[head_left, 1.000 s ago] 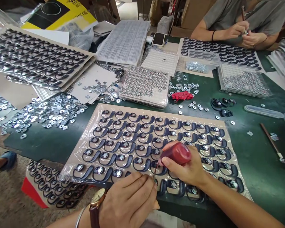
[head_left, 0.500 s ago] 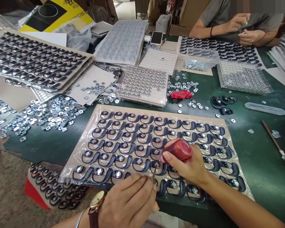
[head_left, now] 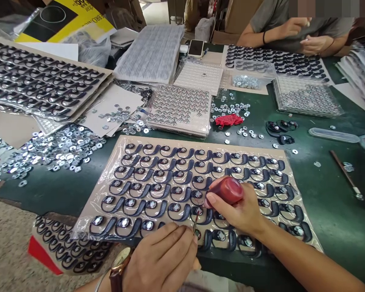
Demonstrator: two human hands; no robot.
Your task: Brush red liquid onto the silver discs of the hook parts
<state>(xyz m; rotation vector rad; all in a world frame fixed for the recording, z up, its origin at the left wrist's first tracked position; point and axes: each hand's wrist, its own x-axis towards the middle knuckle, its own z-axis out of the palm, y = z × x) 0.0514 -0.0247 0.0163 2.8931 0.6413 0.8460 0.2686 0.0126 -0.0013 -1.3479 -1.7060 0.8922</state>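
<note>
A cardboard sheet (head_left: 292, 160) wrapped in clear film lies in front of me, holding rows of dark curved hook parts (head_left: 158, 190) with shiny round centres. My right hand (head_left: 240, 213) is closed round a dark red bottle (head_left: 228, 190), tipped toward the sheet. My left hand (head_left: 164, 259), with a brown-strapped watch on the wrist, pinches a thin stick or brush (head_left: 196, 223) whose tip touches a part in the lower rows, just under the bottle's mouth.
Loose metal washers (head_left: 63, 148) are heaped at the left on the green table (head_left: 328, 202). Trays of round pieces (head_left: 179, 107), more filled sheets (head_left: 42, 83), a red cloth (head_left: 229, 120), a phone (head_left: 196, 48) and a spare brush (head_left: 343, 174) lie around. A person (head_left: 295, 32) works at the far right.
Both hands stay at the same part on the sheet. The view has drifted slightly, so everything sits a little further left and up in the picture.
</note>
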